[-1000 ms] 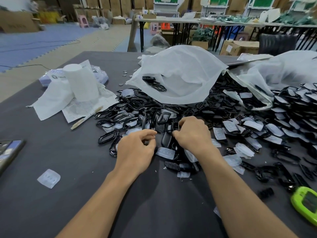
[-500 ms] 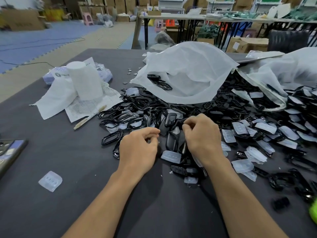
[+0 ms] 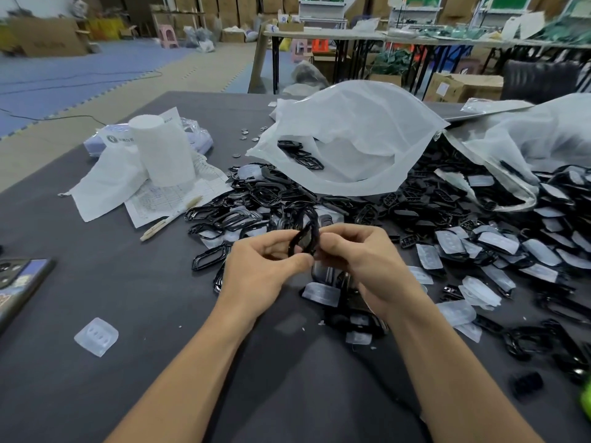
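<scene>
Both hands pinch one glossy black oval plastic frame (image 3: 307,235) above the dark grey table (image 3: 128,298), the left hand (image 3: 259,273) gripping from nine o'clock and the right hand (image 3: 367,266) from three. Uneven squeezing could twist the thin ring or flick it into the heap of black plastic parts (image 3: 415,203) at twelve o'clock.

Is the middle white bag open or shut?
Open: the white bag has its mouth gaping wide, with black frames lying inside.

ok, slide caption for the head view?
Left hand and right hand pinch a black frame above the pile of frames on a dark table.
</scene>
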Available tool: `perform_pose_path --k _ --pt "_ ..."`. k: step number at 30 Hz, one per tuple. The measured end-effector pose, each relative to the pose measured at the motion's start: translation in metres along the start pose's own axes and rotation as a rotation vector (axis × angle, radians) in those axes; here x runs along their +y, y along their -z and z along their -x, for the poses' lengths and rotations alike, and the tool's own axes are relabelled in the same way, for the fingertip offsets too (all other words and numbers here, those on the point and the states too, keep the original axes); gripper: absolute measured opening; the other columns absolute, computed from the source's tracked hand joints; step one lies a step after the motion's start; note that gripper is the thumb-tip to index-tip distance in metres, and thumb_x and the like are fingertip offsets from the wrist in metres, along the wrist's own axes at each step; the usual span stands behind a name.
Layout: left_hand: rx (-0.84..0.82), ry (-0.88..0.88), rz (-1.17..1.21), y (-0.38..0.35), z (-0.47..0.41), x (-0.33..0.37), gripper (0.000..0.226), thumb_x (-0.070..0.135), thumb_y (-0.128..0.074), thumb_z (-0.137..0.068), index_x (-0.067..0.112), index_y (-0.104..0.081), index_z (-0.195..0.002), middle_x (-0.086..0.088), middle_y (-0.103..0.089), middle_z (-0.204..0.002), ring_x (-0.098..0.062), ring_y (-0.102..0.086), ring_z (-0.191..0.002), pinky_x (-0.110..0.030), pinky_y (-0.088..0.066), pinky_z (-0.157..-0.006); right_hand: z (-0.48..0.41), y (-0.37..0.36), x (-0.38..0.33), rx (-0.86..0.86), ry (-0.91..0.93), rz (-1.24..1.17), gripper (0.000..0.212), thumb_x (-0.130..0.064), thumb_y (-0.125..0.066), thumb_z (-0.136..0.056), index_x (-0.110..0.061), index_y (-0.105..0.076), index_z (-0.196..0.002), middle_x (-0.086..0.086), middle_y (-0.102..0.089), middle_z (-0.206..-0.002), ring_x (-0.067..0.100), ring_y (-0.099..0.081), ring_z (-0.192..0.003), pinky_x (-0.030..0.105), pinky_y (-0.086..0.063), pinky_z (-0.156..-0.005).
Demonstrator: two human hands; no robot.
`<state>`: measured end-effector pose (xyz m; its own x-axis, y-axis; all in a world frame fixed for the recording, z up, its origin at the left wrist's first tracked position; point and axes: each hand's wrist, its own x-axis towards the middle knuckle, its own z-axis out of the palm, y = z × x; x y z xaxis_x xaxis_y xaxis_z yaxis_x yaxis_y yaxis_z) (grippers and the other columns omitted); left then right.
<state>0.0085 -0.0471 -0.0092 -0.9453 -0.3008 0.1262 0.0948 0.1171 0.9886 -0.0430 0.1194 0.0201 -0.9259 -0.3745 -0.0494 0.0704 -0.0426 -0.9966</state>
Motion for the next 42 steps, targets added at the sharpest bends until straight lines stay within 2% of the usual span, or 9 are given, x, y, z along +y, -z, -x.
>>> perform_pose_path --k 5,9,14,17,20,22,29,33,42 --pt "0.154 0.090 -0.105 0.005 -0.005 -0.007 0.045 0.059 -0.084 -0.044 0.060 -0.076 -0.089 0.024 -0.071 -0.071 0.006 -0.058 -0.061 -0.015 -0.048 -0.065 -0.017 0.041 -0.006 0.500 0.067 0.681 0.025 -0.008 -0.068 -0.089 -0.029 -0.081 -0.082 -0.014 -0.076 -0.078 0.000 -0.069 -0.072 0.006 -0.044 -0.060" --pt "0.130 0.174 -0.048 0.004 -0.008 -0.007 0.042 0.035 -0.089 -0.056 0.050 -0.080 -0.095 0.019 -0.065 -0.069 -0.001 -0.052 -0.056 -0.017 -0.044 -0.058 -0.041 0.070 -0.012 0.426 -0.201 1.026 0.039 0.001 -0.063 -0.088 -0.025 -0.076 -0.114 0.005 -0.075 -0.116 0.023 -0.067 -0.108 0.027 -0.055 -0.091" --pt "0.072 0.203 0.122 0.004 -0.010 -0.007 0.036 -0.008 -0.080 -0.078 0.024 -0.085 -0.094 0.010 -0.063 -0.068 -0.005 -0.045 -0.052 -0.013 -0.036 -0.047 -0.042 0.063 -0.012 0.385 -0.208 1.185 0.028 -0.004 -0.070 -0.089 -0.031 -0.072 -0.082 0.009 -0.076 -0.110 0.032 -0.068 -0.105 0.039 -0.056 -0.092" --pt "0.078 0.205 0.175 0.001 -0.009 -0.001 0.030 -0.009 -0.078 -0.081 0.017 -0.082 -0.095 0.007 -0.068 -0.068 -0.005 -0.050 -0.048 -0.014 -0.038 -0.045 -0.027 0.055 -0.006 0.485 -0.050 1.069 0.014 -0.019 -0.068 -0.093 -0.029 -0.079 -0.094 0.001 -0.077 -0.091 0.028 -0.070 -0.091 0.043 -0.059 -0.087" --pt "0.120 0.209 0.175 -0.001 -0.008 0.001 0.024 -0.005 -0.078 -0.084 0.017 -0.080 -0.094 0.001 -0.074 -0.071 -0.010 -0.062 -0.053 -0.016 -0.048 -0.049 -0.014 0.030 -0.005 0.486 0.138 0.736 0.025 -0.021 -0.064 -0.096 -0.034 -0.078 -0.081 -0.005 -0.069 -0.059 0.016 -0.064 -0.056 0.035 -0.057 -0.060" --pt "0.133 0.208 0.199 -0.002 -0.007 0.002 0.021 -0.005 -0.076 -0.087 0.015 -0.079 -0.093 -0.006 -0.076 -0.072 -0.012 -0.067 -0.056 -0.019 -0.054 -0.054 -0.009 0.009 -0.003 0.401 0.191 0.526 0.033 -0.018 -0.063 -0.096 -0.037 -0.076 -0.072 0.000 -0.069 -0.057 0.013 -0.058 -0.047 0.034 -0.052 -0.049" --pt "0.143 0.204 0.226 -0.004 -0.005 0.005 0.020 -0.005 -0.067 -0.094 0.013 -0.077 -0.097 -0.005 -0.081 -0.083 -0.013 -0.075 -0.067 -0.022 -0.060 -0.060 -0.002 -0.013 0.006 0.283 0.140 0.052 0.038 -0.009 -0.066 -0.099 -0.032 -0.079 -0.072 0.002 -0.063 -0.057 0.013 -0.046 -0.044 0.024 -0.039 -0.042" --pt "0.064 0.196 0.319 -0.003 -0.004 0.010 0.022 -0.004 -0.063 -0.097 0.010 -0.076 -0.107 -0.005 -0.082 -0.092 -0.015 -0.079 -0.081 -0.021 -0.060 -0.062 -0.001 -0.010 0.006 0.279 0.147 -0.013 0.029 -0.007 -0.074 -0.093 -0.021 -0.079 -0.067 0.006 -0.064 -0.057 0.014 -0.047 -0.042 0.022 -0.039 -0.041" --pt "0.124 0.140 0.376 -0.006 -0.004 0.011 0.016 0.005 -0.067 -0.097 0.017 -0.075 -0.103 -0.005 -0.080 -0.080 -0.013 -0.078 -0.071 -0.021 -0.059 -0.058 0.001 -0.005 0.006 0.283 0.218 -0.034 0.015 -0.005 -0.081 -0.086 -0.013 -0.077 -0.073 0.011 -0.068 -0.060 0.020 -0.059 -0.044 0.026 -0.046 -0.044"
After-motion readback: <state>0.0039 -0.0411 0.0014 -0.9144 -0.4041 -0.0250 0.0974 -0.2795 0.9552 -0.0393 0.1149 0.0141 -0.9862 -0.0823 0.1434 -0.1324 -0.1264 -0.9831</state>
